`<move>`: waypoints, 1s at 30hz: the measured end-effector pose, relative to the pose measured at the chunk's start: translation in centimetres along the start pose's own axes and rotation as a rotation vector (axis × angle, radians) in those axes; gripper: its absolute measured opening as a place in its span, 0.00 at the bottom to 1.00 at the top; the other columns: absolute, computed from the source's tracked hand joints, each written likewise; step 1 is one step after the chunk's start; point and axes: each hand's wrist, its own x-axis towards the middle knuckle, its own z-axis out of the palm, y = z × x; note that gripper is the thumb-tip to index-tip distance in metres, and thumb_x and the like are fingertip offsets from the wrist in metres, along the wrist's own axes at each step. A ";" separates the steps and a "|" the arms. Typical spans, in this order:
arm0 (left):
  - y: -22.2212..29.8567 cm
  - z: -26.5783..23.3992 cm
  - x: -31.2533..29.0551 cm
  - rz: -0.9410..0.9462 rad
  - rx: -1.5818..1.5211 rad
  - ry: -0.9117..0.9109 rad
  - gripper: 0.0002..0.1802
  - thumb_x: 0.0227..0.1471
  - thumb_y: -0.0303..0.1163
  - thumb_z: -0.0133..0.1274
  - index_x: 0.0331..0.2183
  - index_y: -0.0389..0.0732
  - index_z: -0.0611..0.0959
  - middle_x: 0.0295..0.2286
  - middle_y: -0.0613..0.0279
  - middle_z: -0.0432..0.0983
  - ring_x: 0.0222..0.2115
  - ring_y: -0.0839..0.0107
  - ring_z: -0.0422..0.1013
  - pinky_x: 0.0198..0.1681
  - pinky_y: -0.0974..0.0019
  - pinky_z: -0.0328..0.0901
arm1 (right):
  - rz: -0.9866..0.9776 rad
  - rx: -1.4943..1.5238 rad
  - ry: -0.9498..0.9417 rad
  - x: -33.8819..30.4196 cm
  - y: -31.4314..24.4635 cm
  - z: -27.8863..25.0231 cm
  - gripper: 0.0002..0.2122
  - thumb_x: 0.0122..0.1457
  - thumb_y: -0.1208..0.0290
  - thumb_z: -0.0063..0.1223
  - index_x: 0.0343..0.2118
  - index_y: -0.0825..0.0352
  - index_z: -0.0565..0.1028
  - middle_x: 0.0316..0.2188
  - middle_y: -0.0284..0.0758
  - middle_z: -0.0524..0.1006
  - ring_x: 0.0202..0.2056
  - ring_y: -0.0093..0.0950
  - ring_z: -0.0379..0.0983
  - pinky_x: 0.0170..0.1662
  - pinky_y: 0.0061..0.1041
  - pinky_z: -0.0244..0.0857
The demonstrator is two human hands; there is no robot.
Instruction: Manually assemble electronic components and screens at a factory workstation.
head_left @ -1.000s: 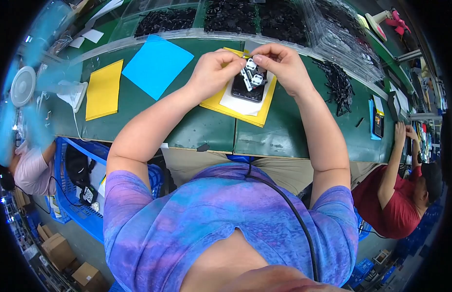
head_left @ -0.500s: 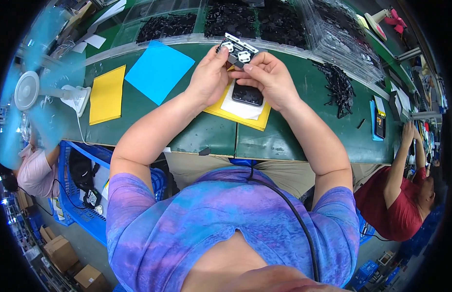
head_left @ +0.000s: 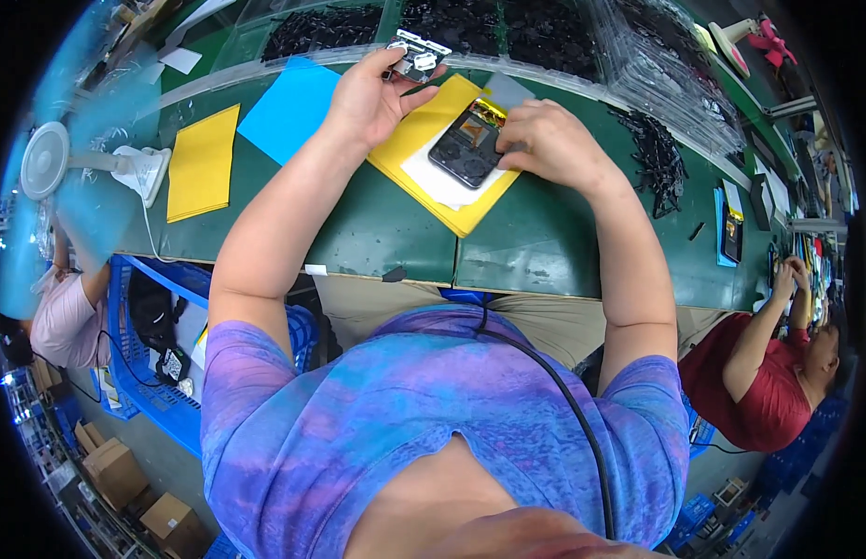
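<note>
My left hand (head_left: 372, 98) is closed on a small black-and-white plate-like part (head_left: 417, 58), held raised above the far part of the bench. Its thumb lies on top of the part, and other fingers stretch out beneath. My right hand (head_left: 554, 144) is curled, with thumb and fingertips at the right edge of an opened black phone-like device (head_left: 464, 158). Anything between those fingertips is hidden. The device lies tilted on a white sheet (head_left: 421, 171), which rests on a yellow pad (head_left: 461, 224). A yellow strip shows at the device's far end.
Clear trays (head_left: 326, 33) of black parts line the back. A blue sheet (head_left: 286, 112) and yellow sheet (head_left: 205, 163) lie left, near a fan (head_left: 46, 160). Loose black parts (head_left: 659, 163) are piled right. Another similar device (head_left: 732, 233) lies further right. Co-workers sit at both sides.
My hands have parted. The left moved up and left with the black-and-white part; the right came down to the device's edge. The device, sheet and pad are now less covered.
</note>
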 end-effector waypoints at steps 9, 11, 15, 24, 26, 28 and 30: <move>1.8 -0.5 0.4 -0.181 0.668 -0.061 0.12 0.57 0.33 0.57 0.42 0.39 0.81 0.31 0.67 0.80 0.26 0.82 0.73 0.30 0.77 0.73 | 0.064 0.085 0.164 1.0 -0.4 1.2 0.10 0.46 0.64 0.67 0.31 0.60 0.82 0.34 0.33 0.78 0.40 0.35 0.74 0.45 0.34 0.67; 1.7 0.1 -0.1 -0.172 0.717 -0.051 0.12 0.56 0.34 0.59 0.41 0.40 0.83 0.30 0.68 0.80 0.23 0.86 0.71 0.26 0.82 0.70 | -0.024 0.053 0.271 1.1 -0.4 2.7 0.09 0.47 0.67 0.66 0.34 0.58 0.84 0.43 0.29 0.76 0.50 0.32 0.68 0.52 0.33 0.62; 1.6 -0.1 -0.2 -0.181 0.873 -0.064 0.12 0.53 0.34 0.62 0.38 0.38 0.85 0.27 0.67 0.81 0.21 0.87 0.71 0.22 0.84 0.66 | 0.027 0.124 0.309 1.8 -0.1 4.1 0.06 0.49 0.69 0.64 0.31 0.59 0.84 0.44 0.29 0.78 0.51 0.33 0.68 0.55 0.35 0.60; 0.1 0.4 -0.3 -0.244 0.961 -0.088 0.09 0.52 0.32 0.63 0.34 0.38 0.84 0.24 0.71 0.78 0.19 0.87 0.66 0.22 0.83 0.62 | 0.377 0.554 0.333 2.4 0.7 5.1 0.06 0.56 0.76 0.63 0.34 0.71 0.82 0.42 0.32 0.78 0.40 0.23 0.75 0.43 0.21 0.72; -0.2 0.7 -0.6 -0.232 0.966 -0.076 0.09 0.52 0.32 0.63 0.34 0.37 0.84 0.24 0.71 0.77 0.19 0.87 0.66 0.22 0.82 0.62 | 0.371 0.569 0.334 2.4 0.9 5.3 0.06 0.55 0.76 0.63 0.34 0.71 0.82 0.42 0.33 0.78 0.37 0.22 0.76 0.41 0.21 0.72; -0.3 0.7 -0.7 -0.195 0.957 -0.080 0.10 0.52 0.32 0.63 0.35 0.37 0.84 0.24 0.71 0.77 0.19 0.86 0.65 0.22 0.81 0.62 | 0.358 0.581 0.337 2.5 0.8 5.3 0.06 0.55 0.76 0.63 0.34 0.72 0.82 0.41 0.33 0.78 0.35 0.21 0.76 0.40 0.20 0.72; -0.4 0.7 -0.8 -0.191 0.950 -0.087 0.10 0.52 0.32 0.63 0.35 0.37 0.84 0.24 0.70 0.77 0.19 0.86 0.65 0.22 0.81 0.62 | 0.402 0.584 0.312 2.5 0.6 5.1 0.05 0.55 0.76 0.62 0.32 0.72 0.82 0.41 0.33 0.78 0.39 0.23 0.75 0.42 0.21 0.71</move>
